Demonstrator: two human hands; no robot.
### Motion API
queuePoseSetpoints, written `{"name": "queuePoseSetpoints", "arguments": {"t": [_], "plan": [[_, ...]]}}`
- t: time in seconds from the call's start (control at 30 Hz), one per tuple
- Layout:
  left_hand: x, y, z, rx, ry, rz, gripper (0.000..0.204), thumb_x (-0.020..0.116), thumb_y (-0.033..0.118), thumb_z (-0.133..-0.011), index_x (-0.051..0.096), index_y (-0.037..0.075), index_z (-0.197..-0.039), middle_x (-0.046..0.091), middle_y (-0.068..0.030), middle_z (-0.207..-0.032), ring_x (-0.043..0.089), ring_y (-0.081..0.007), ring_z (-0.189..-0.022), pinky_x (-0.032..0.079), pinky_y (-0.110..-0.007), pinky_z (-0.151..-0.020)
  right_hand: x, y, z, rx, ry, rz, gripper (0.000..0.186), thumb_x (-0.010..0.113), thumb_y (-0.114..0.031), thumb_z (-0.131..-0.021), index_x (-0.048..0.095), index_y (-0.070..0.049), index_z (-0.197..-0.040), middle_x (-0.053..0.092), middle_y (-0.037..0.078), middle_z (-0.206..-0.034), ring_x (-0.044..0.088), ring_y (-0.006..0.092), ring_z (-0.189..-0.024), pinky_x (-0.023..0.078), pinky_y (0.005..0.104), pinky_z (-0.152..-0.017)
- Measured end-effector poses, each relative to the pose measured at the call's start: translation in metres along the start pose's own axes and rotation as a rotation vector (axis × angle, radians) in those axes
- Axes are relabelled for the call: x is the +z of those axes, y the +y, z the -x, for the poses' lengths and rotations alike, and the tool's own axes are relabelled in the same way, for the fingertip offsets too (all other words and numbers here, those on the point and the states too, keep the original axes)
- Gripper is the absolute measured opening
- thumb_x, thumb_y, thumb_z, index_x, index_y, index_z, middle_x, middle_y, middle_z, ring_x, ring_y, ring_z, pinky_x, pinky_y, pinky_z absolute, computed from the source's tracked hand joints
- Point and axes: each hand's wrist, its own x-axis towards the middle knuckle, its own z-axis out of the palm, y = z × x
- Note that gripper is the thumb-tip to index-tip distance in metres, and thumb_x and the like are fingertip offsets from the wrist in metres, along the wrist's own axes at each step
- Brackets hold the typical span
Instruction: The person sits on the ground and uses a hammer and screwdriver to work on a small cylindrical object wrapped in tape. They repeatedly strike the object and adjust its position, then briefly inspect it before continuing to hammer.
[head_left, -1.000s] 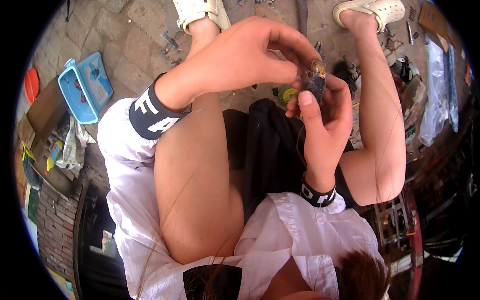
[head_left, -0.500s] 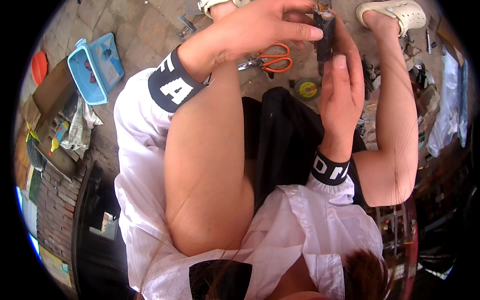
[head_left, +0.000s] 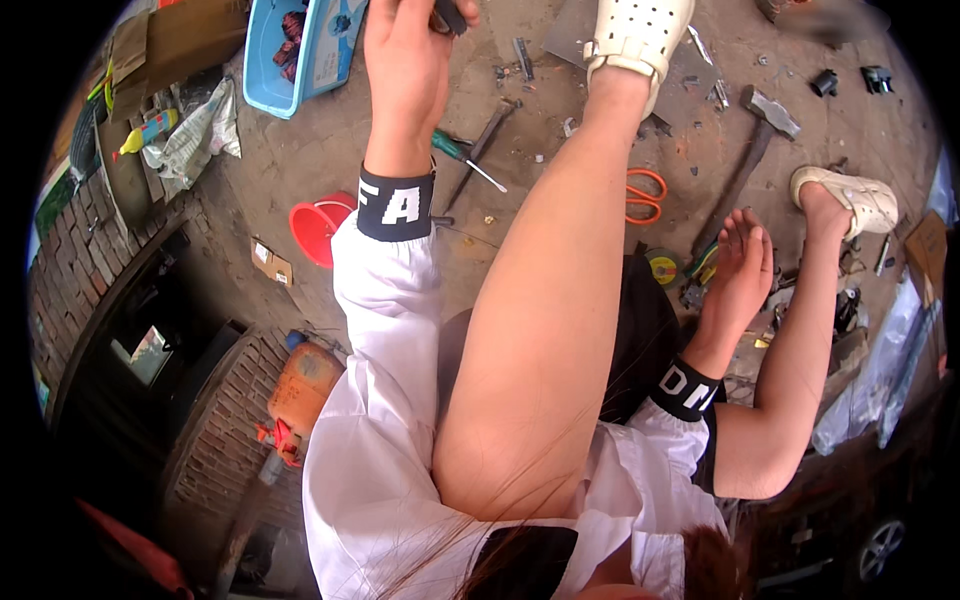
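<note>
One small dark piece [head_left: 448, 14]: in the head view we saw it at the upper edge, partly cut off, held in the left hand.
Left hand [head_left: 408, 80]: we saw its fingers curled around that piece, just beside the blue bin.
Right hand [head_left: 736, 285]: open, its fingers loosely bent; we saw it on the far side of a bare leg [head_left: 540, 290], well apart from the other.
Blue bin [head_left: 270, 98]: it stood on the floor [head_left: 275, 185], with dark red pieces [head_left: 291, 50] inside.
Screwdriver [head_left: 450, 146]: green-handled, it lay near the left wrist, beside a slim dark tool [head_left: 491, 133].
Red bucket [head_left: 310, 240]: we noticed it beside the left sleeve [head_left: 385, 285].
Scissors [head_left: 645, 173]: orange-handled, partly hidden behind the leg.
Yellow-centred disc [head_left: 662, 267]: it lay near the right hand.
Hammer [head_left: 741, 175]: we saw it lying between two cream clogs [head_left: 640, 38].
</note>
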Motion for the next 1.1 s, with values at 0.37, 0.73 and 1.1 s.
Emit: {"name": "queuePoseSetpoints", "arguments": {"t": [0.37,0.73,1.1], "plan": [[-0.166,-0.146,0.147,-0.467,0.804,-1.112,0.035,0.081,0.029,-0.073,0.061,0.001,-0.080,0.053,-0.0023,-0.064,0.047,-0.0078,-0.052,0.035,-0.025,-0.047,0.005,0.017,-0.001,0.036,-0.155,0.239,0.028,0.052,-0.020,-0.097,0.059,0.003,-0.112,0.065,0.012,-0.106,0.060,0.0173,-0.097,0.046,0.0280,-0.087],[-0.202,-0.151,0.188,-0.507,0.879,-0.830,0.035,0.077,0.026,-0.078,0.049,0.007,-0.071,0.048,0.0010,-0.058,0.041,-0.0085,-0.044,0.031,-0.029,-0.040,-0.001,0.041,-0.005,-0.031,-0.233,0.493,0.027,0.052,-0.018,-0.097,0.061,0.005,-0.107,0.066,0.012,-0.100,0.062,0.0165,-0.091,0.047,0.0280,-0.083],[-0.278,-0.174,0.337,-0.999,1.297,-0.125,0.034,0.069,0.032,-0.087,0.049,0.009,-0.074,0.043,-0.0007,-0.059,0.038,-0.0145,-0.046,0.032,-0.028,-0.041,-0.007,0.040,-0.009,-0.085,-0.185,0.456,0.023,0.055,-0.014,-0.095,0.061,0.005,-0.106,0.066,0.011,-0.100,0.062,0.0160,-0.091,0.048,0.0277,-0.082]]}}
